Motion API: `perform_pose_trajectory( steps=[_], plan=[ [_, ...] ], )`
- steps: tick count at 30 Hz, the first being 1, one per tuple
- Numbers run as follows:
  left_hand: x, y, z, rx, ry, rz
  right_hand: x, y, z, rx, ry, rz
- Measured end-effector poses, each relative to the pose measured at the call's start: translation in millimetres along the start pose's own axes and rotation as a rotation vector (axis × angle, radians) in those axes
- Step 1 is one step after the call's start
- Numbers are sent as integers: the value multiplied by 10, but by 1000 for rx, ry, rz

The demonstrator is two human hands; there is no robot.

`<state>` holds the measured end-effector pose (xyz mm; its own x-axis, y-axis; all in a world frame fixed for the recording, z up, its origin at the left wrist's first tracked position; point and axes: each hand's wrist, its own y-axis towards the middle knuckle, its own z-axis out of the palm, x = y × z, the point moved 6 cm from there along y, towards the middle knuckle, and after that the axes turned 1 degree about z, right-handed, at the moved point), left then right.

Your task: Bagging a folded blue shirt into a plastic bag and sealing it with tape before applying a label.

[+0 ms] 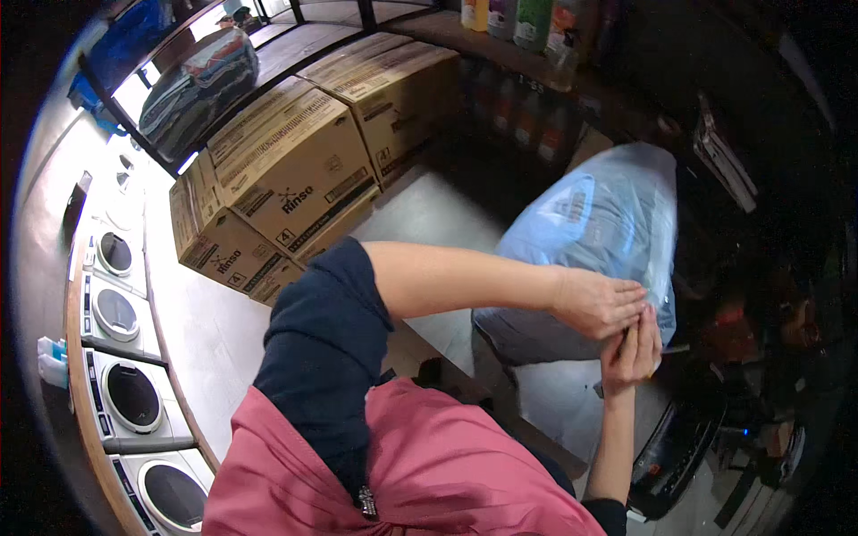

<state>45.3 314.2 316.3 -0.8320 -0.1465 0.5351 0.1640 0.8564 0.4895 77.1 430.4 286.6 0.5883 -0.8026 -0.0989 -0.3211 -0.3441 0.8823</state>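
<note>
A filled bag of clear bluish plastic (570, 234), with grey, folded-looking contents, lies in front of me on the right. My left hand (600, 303) reaches across from the left, its fingers close together on the bag's near right edge. Against its fingertips is my right hand (631, 350), coming up from below with bent fingers at that same edge. Both hands seem to pinch the plastic there; the fingers hide the exact hold.
Stacked cardboard boxes (301, 181) stand on the grey surface at upper left. Bottles (534, 23) line a shelf at the top. A wrapped textile bundle (201, 87) rests behind the boxes. Front-loading machines (132, 396) run along the left. A black device (677, 449) sits at lower right.
</note>
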Motion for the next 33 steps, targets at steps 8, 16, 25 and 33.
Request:
perform_pose_trajectory(
  steps=[8, 16, 25, 33],
  plan=[
    [2, -333, -42, 443, 110, -153, 63, -56, 154, -45, -10, 67],
    [77, -492, -44, 429, 116, -230, -336, 313, -137, 57, 236, 146],
    [-151, -209, -125, 215, 267, -556, -472, 250, 117, 136, 345, 256],
    [124, -148, -142, 117, 149, -389, -411, 305, 107, 155, 282, 192]
  ],
)
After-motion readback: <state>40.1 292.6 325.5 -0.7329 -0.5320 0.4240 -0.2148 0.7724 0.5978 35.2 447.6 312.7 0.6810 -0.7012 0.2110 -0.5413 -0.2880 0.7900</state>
